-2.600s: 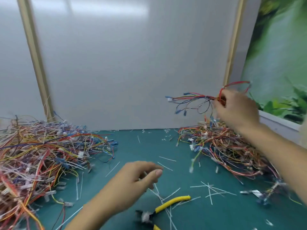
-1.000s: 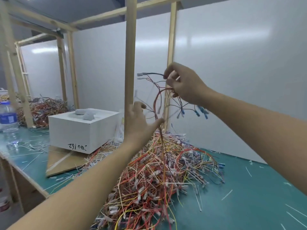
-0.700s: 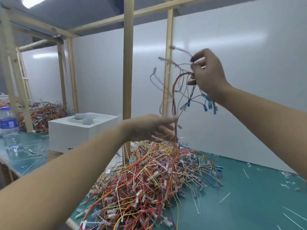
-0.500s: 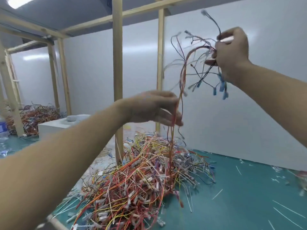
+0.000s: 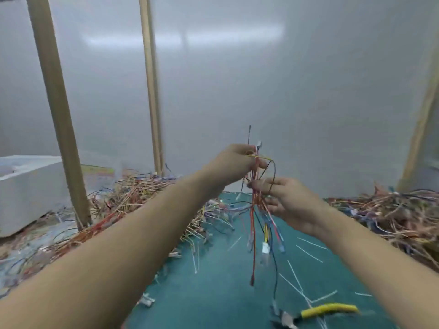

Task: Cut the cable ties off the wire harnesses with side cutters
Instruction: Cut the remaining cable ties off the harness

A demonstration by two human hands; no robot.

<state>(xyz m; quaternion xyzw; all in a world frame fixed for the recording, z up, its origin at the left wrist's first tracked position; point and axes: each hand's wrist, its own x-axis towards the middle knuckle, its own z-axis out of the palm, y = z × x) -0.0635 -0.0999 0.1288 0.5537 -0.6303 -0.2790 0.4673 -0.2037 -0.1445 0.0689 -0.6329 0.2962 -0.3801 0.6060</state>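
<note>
A wire harness (image 5: 253,233) of red, orange, blue and black wires hangs upright over the green table (image 5: 213,293). My left hand (image 5: 235,160) pinches its top end, where a few wire tips stick up. My right hand (image 5: 285,200) holds the bundle just below, fingers around the wires. A white connector (image 5: 264,248) dangles at the lower end. The side cutters (image 5: 327,309), with yellow handles, lie on the table at the lower right, apart from both hands. No cable tie can be made out in the blur.
A big pile of harnesses (image 5: 133,198) covers the table's left side, a second pile (image 5: 392,214) the right. Cut white ties (image 5: 308,252) litter the mat. A white box (image 5: 26,186) and wooden posts (image 5: 59,115) stand at left.
The harness came down from high over the left pile to the middle of the table. My left hand now pinches its top and my right hand grips lower. The view swung right.
</note>
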